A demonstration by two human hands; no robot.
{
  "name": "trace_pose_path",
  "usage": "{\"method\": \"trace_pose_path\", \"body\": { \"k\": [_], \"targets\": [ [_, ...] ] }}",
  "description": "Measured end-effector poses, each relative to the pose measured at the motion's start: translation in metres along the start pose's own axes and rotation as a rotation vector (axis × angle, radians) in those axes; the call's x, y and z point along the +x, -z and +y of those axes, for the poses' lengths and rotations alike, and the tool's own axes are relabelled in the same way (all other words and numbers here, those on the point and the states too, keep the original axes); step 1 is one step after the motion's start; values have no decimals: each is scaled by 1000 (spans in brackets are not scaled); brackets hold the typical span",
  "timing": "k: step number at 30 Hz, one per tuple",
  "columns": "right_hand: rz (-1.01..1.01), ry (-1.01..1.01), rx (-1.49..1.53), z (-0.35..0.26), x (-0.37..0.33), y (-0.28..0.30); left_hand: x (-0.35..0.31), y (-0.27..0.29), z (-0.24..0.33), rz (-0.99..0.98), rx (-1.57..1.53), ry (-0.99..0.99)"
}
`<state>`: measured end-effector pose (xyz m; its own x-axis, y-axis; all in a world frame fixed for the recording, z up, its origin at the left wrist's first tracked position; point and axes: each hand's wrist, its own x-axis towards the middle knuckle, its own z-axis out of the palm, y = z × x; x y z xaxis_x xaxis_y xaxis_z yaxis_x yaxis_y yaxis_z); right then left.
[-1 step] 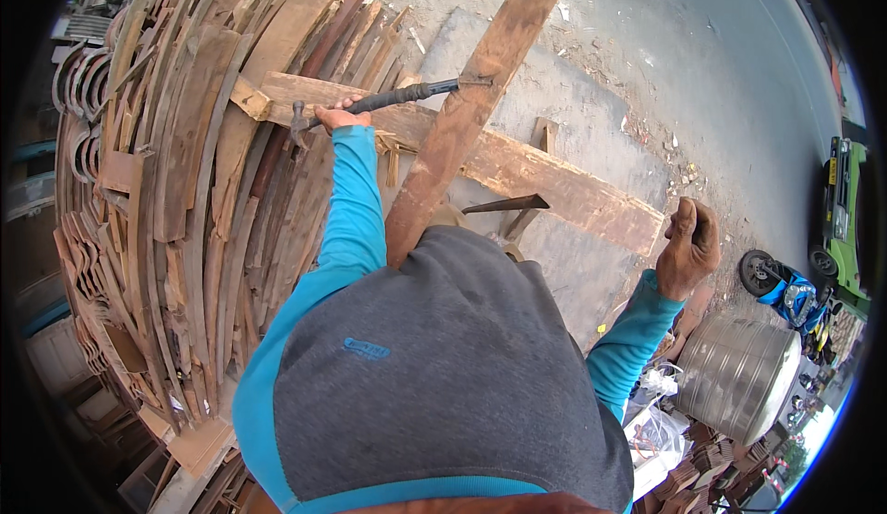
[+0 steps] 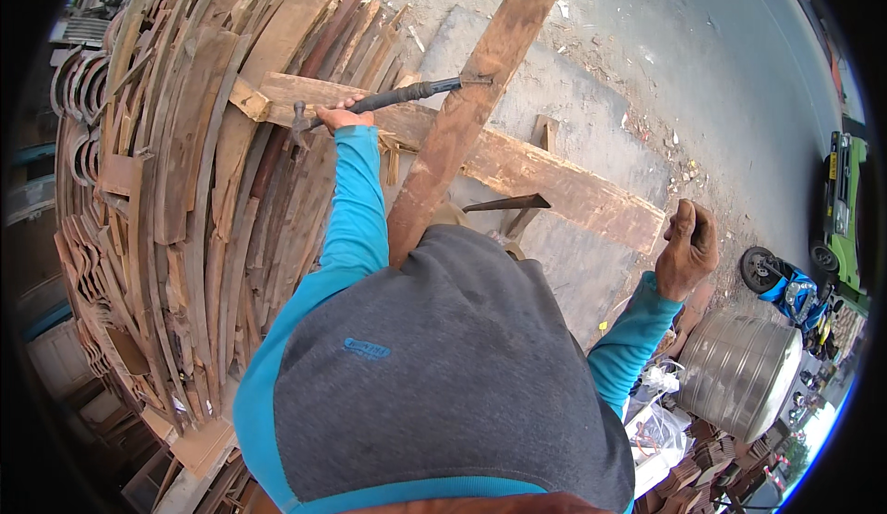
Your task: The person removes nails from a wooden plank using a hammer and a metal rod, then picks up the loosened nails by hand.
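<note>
My left hand [image 2: 349,117] is closed round a hammer [image 2: 397,96], gripping it close to the claw head. Its dark handle slants up to the right, and the thin far end meets a long brown plank [image 2: 443,149]. This plank runs from the top of the view down to my waist, lying across another worn board [image 2: 564,186]. My right hand [image 2: 686,251] is held up by that board's right end with its fingers curled in; whatever is inside them, if anything, is hidden. A dark wedge-shaped bar [image 2: 506,204] sticks out in front of my waist.
A large stack of old timber [image 2: 199,145] fills the left side, with curved tiles [image 2: 78,98] beyond it. To the right are a ribbed metal drum [image 2: 735,371], a blue motorcycle [image 2: 795,294] and a green vehicle [image 2: 843,209]. A grey sheet [image 2: 591,112] lies under the boards.
</note>
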<state>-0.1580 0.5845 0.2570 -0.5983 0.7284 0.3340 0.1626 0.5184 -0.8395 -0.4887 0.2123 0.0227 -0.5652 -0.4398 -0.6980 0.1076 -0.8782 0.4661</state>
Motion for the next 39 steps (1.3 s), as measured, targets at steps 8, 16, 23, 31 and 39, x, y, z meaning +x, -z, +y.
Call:
{"method": "trace_pose_path", "body": {
  "k": [8, 16, 23, 31, 39],
  "targets": [
    [-226, -158, -73, 17, -10, -45, -86, -27, -9, -225, 69, -187],
    [-594, -132, -160, 7, -19, -118, -175, -74, -4, -652, 215, -317],
    [-599, -181, -163, 24, -22, -120, -69, -24, -21, -410, 43, -68],
    [-684, -137, -280, 31, -34, -124, -140, -45, -6, -888, 167, -100],
    [-826, 25, -334, 16, -72, -212, -207, -61, -26, -932, 386, -537]
  ]
}}
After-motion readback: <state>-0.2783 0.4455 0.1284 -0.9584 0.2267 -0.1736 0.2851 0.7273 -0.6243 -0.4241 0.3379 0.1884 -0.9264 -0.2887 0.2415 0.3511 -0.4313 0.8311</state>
